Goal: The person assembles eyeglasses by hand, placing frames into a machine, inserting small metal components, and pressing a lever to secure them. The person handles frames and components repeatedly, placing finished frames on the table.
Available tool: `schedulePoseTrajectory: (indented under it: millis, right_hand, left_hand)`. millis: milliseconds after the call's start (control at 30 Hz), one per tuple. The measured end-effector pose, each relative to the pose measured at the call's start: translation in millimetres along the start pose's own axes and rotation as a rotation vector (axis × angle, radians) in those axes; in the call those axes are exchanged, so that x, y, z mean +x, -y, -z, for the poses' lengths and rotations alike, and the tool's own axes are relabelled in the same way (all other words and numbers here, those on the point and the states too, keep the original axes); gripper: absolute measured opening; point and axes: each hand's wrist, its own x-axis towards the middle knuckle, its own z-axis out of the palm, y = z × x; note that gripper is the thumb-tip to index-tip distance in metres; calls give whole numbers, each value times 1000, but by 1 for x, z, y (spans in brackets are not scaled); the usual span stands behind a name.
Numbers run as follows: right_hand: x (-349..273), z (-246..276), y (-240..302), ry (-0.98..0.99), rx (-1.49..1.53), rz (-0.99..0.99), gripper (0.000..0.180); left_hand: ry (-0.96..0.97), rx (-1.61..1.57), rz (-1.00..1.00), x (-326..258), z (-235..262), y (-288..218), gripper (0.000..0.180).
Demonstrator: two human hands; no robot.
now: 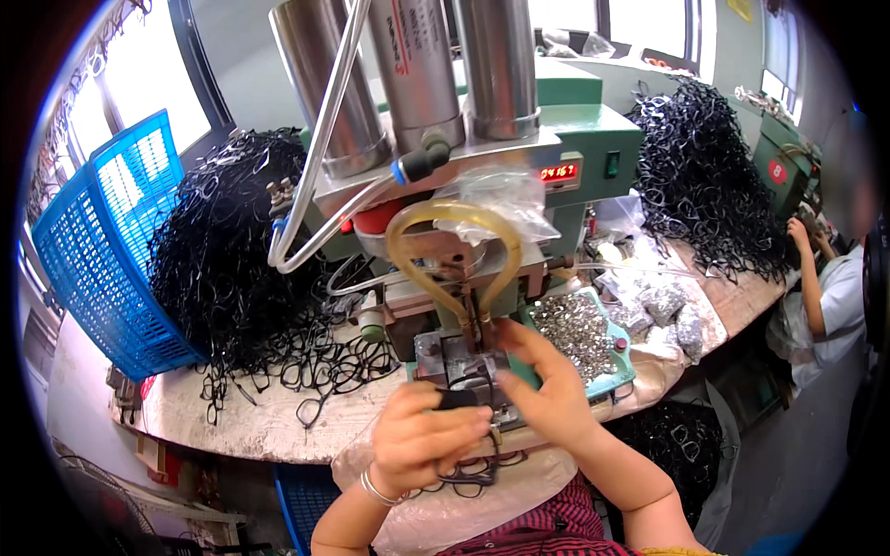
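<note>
Black frame: one dark glasses frame [476,377] is at the low metal block [429,350] of the green and silver machine [593,130], right under the tan bendy tube [454,211].
Left grip: the left grip [417,435] is curled and looks closed on the frame. A thick dark bit [456,399] shows by its fingers; I cannot tell if it is part of the frame.
Right grip: the right grip [549,382] is wide, thumb and fingers apart. I see nothing between them, and cannot tell if the tips touch the machine.
Frame and grips: the frame is at the left fingertips, just in front of the right thumb, between the two hands.
Done so far: this frame seems to be in the middle of its turn. I cannot tell which other frames are finished.
Left to do: probably lots. A big left pile [232,222] and a big right pile [709,176] sit on the surface [232,431], but either could be done ones.
Tiny bits: plenty of shiny metal bits [570,329] fill the green tray [612,382], beside the right grip.
</note>
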Motion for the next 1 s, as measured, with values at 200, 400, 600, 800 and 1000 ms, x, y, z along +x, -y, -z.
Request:
schedulePoseTrajectory:
  millis: [200,400,600,800,1000]
  right_hand:
    - [-11,99,-94,-603,-422,-61,31]
    - [-18,70,-64,-93,-1096,364,24]
    - [4,86,-99,-130,-1068,372,14]
    - [-1,71,-88,-361,-796,233,11]
    - [-34,100,-116,-720,226,-159,17]
  left_hand:
    - [170,8,-81,-6,-16,15,24]
    - [177,6,-26,-13,-13,16,25]
    - [233,-108,202,-19,5,-40,38]
    - [-86,-1060,-311,18,-14,-68,20]
    - [-635,-277,677,-27,49,-6,8]
